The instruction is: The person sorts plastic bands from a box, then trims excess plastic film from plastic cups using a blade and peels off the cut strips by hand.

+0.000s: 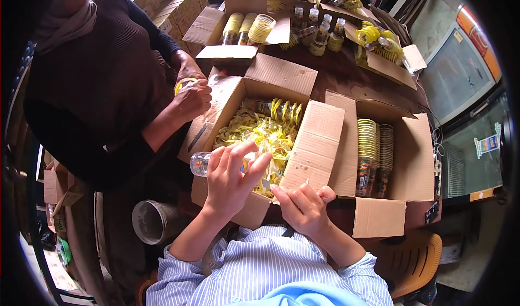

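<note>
Our left hand (233, 178) grasped a clear jar (200, 164) over the open carton (317, 143). Our right hand (303, 207) was curled; whether it gripped anything, we could not tell.

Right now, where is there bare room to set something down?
The right-hand cardboard box has a gap between its stacked containers and right side. Dark tabletop shows bare between that box and the clear jars behind. The middle cardboard box is crowded: yellow strips cover much of it, with the left hand and right hand nearby.
</note>
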`<state>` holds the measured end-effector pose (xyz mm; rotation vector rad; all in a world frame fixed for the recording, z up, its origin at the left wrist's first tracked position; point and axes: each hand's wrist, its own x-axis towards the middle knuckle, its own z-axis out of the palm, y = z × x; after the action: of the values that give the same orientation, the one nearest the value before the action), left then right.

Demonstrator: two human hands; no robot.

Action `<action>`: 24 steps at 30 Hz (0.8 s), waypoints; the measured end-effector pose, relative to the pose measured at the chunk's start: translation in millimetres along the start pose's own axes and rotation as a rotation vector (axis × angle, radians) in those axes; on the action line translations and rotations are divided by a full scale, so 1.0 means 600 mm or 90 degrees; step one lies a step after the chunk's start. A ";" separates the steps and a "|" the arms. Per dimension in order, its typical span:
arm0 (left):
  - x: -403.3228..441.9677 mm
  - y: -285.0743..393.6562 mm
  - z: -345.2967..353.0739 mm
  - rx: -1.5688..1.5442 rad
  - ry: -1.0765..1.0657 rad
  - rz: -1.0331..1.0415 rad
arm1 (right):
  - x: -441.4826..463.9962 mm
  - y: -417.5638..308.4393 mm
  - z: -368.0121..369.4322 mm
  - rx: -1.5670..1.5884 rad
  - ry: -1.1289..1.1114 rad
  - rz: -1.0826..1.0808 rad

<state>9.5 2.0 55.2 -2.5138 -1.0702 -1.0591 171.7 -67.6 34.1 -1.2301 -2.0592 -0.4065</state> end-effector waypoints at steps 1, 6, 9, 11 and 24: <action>-0.001 -0.001 0.002 -0.006 -0.009 -0.009 | 0.000 0.002 0.003 0.009 0.003 0.003; -0.008 -0.003 0.006 -0.039 -0.047 -0.032 | -0.008 0.013 -0.012 0.023 -0.080 -0.022; -0.010 -0.005 0.006 -0.047 -0.050 -0.038 | -0.009 0.017 -0.019 0.012 -0.092 -0.026; -0.010 -0.004 0.007 -0.054 -0.056 -0.047 | -0.013 0.017 -0.017 0.005 -0.083 -0.026; -0.011 -0.020 0.005 -0.113 -0.040 -0.118 | 0.006 0.035 -0.043 0.183 -0.067 0.189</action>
<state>-0.6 8.5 47.4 -2.6432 -1.3011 -1.1788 199.1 -69.4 53.5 -1.3714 -1.8984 0.0926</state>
